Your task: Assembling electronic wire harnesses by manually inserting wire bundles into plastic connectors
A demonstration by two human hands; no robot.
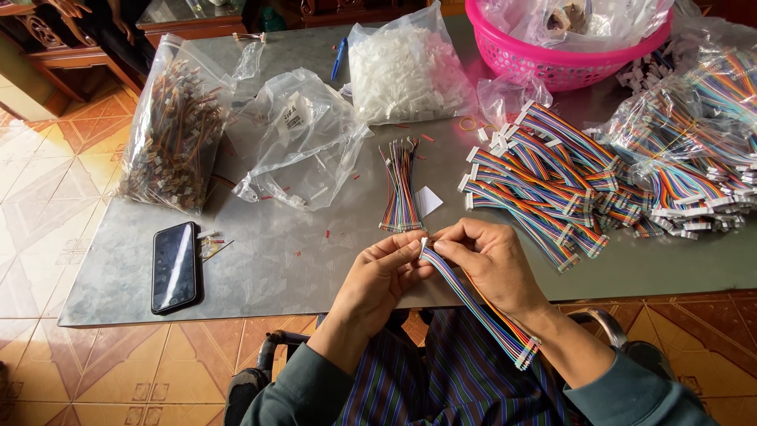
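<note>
A flat rainbow ribbon cable (473, 301) runs from my fingertips down past my right wrist to a white connector at its lower end. My left hand (384, 276) and my right hand (490, 259) both pinch its upper end, where a small white connector sits between the fingertips, just above the near edge of the grey metal table (268, 260). A loose bundle of ribbon cables (400, 188) lies on the table right beyond my hands, beside a small white paper scrap.
A big heap of finished ribbon cables (552, 185) and bagged ones (694, 134) fill the right. A pink basket (552, 59), a bag of white connectors (406, 71), crumpled clear bags (303, 138), a bag of wired connectors (169, 134) and a black phone (174, 266) lie around.
</note>
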